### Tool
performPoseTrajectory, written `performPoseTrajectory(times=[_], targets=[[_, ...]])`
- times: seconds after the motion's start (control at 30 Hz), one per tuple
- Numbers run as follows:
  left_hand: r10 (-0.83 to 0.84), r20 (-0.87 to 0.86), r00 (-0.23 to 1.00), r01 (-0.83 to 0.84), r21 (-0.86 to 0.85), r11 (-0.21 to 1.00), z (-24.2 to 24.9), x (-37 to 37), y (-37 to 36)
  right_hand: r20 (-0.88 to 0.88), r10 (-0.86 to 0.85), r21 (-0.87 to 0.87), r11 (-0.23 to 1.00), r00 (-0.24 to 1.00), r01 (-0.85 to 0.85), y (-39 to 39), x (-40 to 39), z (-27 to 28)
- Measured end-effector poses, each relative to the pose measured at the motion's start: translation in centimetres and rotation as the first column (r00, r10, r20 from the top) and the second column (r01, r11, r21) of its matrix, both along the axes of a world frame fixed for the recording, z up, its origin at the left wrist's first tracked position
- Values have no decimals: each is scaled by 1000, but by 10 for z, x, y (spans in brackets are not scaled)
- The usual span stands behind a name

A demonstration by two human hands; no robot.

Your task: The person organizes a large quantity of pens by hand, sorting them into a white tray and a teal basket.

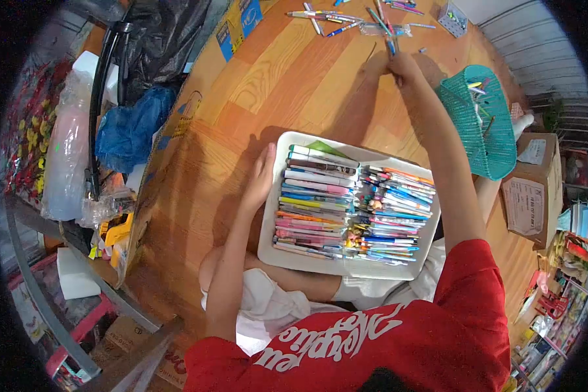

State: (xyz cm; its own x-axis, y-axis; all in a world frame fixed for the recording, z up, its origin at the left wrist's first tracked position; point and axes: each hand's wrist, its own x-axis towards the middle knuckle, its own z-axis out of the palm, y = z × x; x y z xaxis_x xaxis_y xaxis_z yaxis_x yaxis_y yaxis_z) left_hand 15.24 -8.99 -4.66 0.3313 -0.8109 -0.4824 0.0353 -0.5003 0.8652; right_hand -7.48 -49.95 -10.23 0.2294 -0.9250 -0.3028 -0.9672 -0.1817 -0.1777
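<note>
A white tray (pixel 266 251) rests on my lap, filled with two columns of pens and markers (pixel 317 202) in many colours. My left hand (pixel 261 175) grips the tray's left side, its fingers along the rim. Stretched far forward, my right hand (pixel 404 68) is closed around a few pens (pixel 391 44), whose ends stick out beyond the fingers. Just past that hand, loose pens (pixel 343 29) and a clear plastic pouch (pixel 385 29) lie on the wooden floor.
A teal basket (pixel 460 124) with a few pens inside stands at the right, beside a cardboard box (pixel 532 189). A small grey perforated pen holder (pixel 452 19) is at the top right. Along the left are a cardboard edge (pixel 157 170), a blue plastic bag (pixel 134 127) and a metal frame (pixel 42 294).
</note>
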Motion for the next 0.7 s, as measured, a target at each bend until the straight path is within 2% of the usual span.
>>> performPoseTrajectory(times=[0.07, 0.13, 0.2, 0.27, 0.3, 0.33, 0.4, 0.43, 0.47, 0.53, 0.6, 0.7], targets=[[-16, 57, 998, 20, -54, 998, -6, 2, 3, -13, -17, 153, 988, 1000, 19, 12, -6, -4], [-27, 59, 998, 34, -111, 993, -27, 9, 5, 59, 117, 150, 981, 991, -125, 30, -13, -3], [-7, 112, 994, 28, -186, 982, -32, 10, 6, 324, 132, 32, 988, 937, -150, 80, -33, 4], [44, 213, 976, 18, -282, 959, -15, 7, 6, 572, -142, 344, 936, 808, -79, 158, -35, 60], [90, 209, 974, -6, -370, 929, -14, 7, 4, 699, -147, 381, 905, 700, -191, 192, -45, 74], [150, 134, 980, -71, -466, 882, -11, 6, 5, 805, -162, 392, 867, 571, -306, 226, -56, 89], [224, 177, 958, -83, -578, 812, 13, -3, 13, 823, -409, 561, 694, 394, -451, 299, -61, 127], [193, 135, 972, -80, -581, 810, 36, -17, 20, 827, -412, 559, 678, 383, -477, 328, -63, 140], [139, 136, 981, -25, -619, 785, 23, -24, 26, 831, -416, 555, 661, 370, -505, 353, -66, 147], [-107, -187, 977, 0, -499, 867, 65, -68, 48, 743, -595, 636, 482, 307, -603, 399, -81, 135], [-346, -171, 923, 244, -434, 867, 63, -98, 83, 783, -436, 618, 463, 444, -636, 436, -89, 141], [-309, -293, 905, 230, -274, 934, 96, -135, 116, 724, -573, 639, 346, 384, -688, 477, -104, 145]])
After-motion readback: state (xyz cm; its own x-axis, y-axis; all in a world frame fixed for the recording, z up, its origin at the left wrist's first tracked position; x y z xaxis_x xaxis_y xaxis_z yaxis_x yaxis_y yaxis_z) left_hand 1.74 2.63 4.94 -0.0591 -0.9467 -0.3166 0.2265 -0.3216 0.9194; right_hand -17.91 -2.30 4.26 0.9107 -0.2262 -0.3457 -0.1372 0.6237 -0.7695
